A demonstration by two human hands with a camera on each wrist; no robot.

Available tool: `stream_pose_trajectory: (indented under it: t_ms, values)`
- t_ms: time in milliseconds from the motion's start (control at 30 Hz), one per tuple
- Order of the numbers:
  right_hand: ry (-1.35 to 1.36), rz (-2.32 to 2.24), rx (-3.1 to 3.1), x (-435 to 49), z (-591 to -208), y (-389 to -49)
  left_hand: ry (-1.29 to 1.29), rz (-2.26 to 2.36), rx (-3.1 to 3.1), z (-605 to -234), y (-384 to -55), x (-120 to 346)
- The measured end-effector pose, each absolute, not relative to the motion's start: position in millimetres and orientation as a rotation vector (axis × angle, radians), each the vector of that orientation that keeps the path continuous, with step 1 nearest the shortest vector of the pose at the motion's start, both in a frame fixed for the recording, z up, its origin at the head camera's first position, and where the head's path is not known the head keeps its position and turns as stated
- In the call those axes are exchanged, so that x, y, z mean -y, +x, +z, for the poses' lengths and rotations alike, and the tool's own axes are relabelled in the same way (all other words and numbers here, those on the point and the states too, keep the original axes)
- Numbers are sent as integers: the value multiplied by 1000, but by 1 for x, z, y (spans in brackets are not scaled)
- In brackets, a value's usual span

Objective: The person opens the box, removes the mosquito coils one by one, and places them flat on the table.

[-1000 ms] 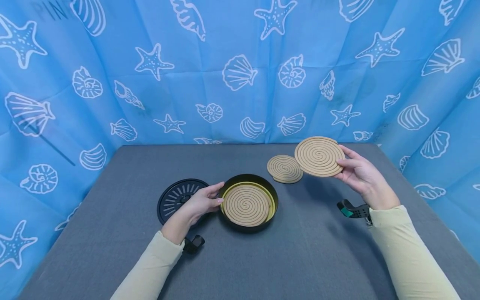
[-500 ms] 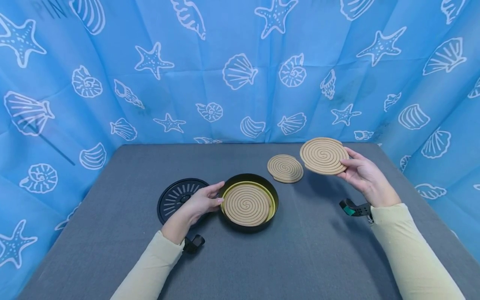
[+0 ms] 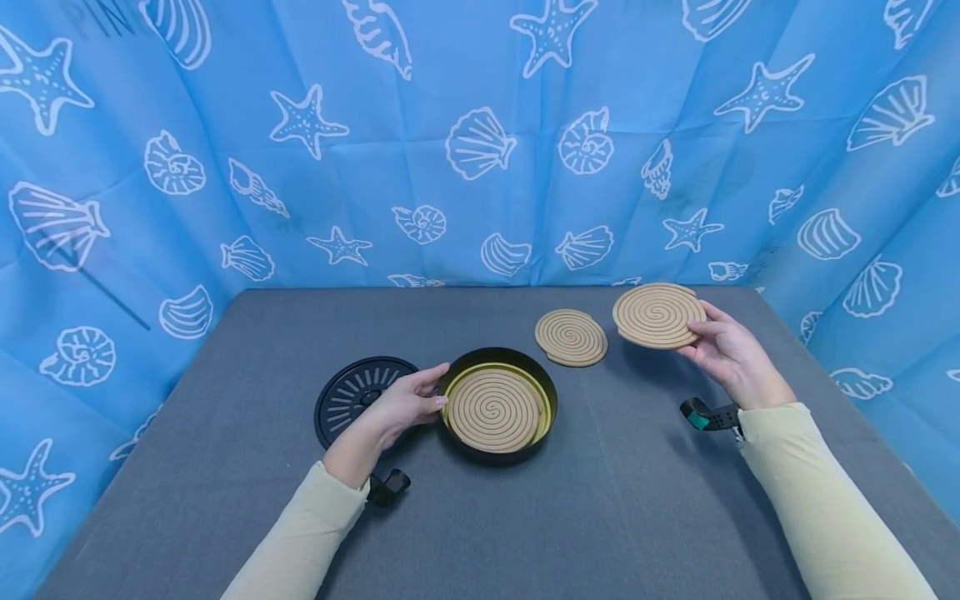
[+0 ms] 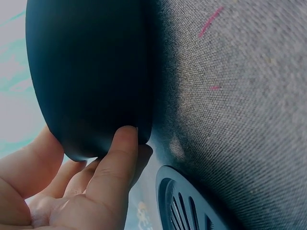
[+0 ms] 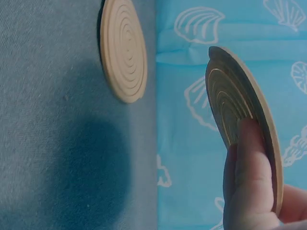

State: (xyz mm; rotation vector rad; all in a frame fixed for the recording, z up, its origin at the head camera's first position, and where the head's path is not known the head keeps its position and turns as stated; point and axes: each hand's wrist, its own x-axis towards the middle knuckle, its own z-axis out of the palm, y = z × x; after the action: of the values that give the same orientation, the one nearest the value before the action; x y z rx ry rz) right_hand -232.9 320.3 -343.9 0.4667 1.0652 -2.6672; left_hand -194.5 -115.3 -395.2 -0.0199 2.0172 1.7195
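Note:
My right hand (image 3: 726, 348) pinches a tan mosquito coil (image 3: 658, 315) by its right edge and holds it above the back right of the table. In the right wrist view, fingers (image 5: 252, 167) lie along the coil's shaded underside. A second mosquito coil (image 3: 571, 337) lies flat on the table to its left. Another coil (image 3: 493, 410) sits in a round black mosquito coil holder (image 3: 498, 457) with a yellow inner ring (image 3: 547, 392). My left hand (image 3: 405, 404) grips the holder's left wall; the left wrist view shows fingers (image 4: 115, 167) against its dark outer side.
A round black slotted lid (image 3: 347, 398) lies left of the holder, partly hidden by the left hand. The grey cloth-covered table (image 3: 525, 533) ends at a blue curtain (image 3: 480, 192) printed with shells and starfish.
The right hand has carried its coil slightly to the right and down, away from the coil on the table, tilting it flatter. The left hand and the holder have stayed put.

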Motion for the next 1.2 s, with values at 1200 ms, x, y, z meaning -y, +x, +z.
stream_pose_trajectory:
  t_ms: [1200]
  values:
    - [626, -2686, -695, -343, -376, -256, -1, 1714, -1995, -392, -193, 118]
